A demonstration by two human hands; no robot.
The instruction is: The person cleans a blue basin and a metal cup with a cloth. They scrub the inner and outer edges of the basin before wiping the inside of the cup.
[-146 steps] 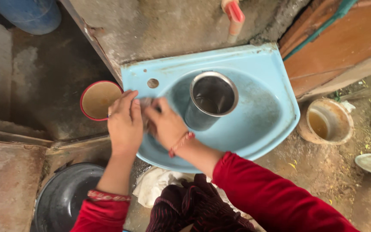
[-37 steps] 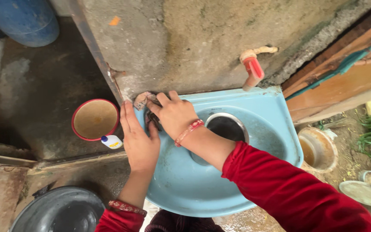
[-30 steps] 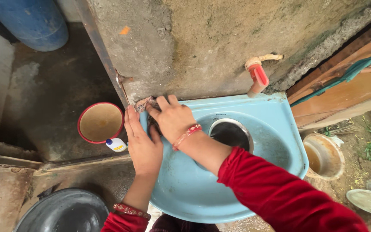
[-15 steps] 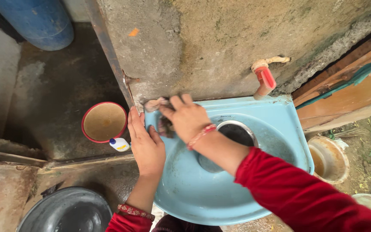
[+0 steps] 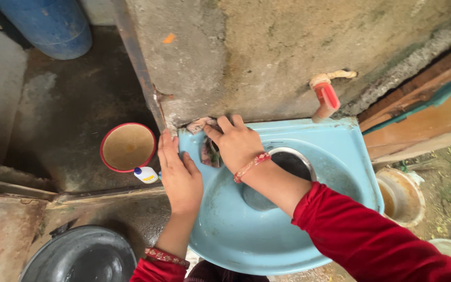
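A light blue wall sink point(image 5: 267, 245) hangs below a rough concrete wall. My right hand point(image 5: 237, 143) presses a small crumpled scrap of cloth point(image 5: 200, 125) against the sink's back left corner, fingers closed on it. My left hand point(image 5: 179, 175) lies flat on the sink's left rim with the fingers together, holding nothing. A steel cup point(image 5: 294, 163) stands in the basin, partly hidden behind my right forearm. A red plastic tap point(image 5: 325, 97) sticks out of the wall above the sink's right side.
A red-rimmed bowl of murky water point(image 5: 128, 147) sits on the floor to the left, with a small white bottle point(image 5: 146, 175) beside it. A dark metal basin point(image 5: 79, 256) lies at the lower left, a blue barrel point(image 5: 53, 23) at the top left, and a clay pot point(image 5: 398, 196) to the right.
Both hands have moved from the sink's front left rim to its back left corner. The right hand has kept rubbing the cloth there, shifting slightly right over the last second.
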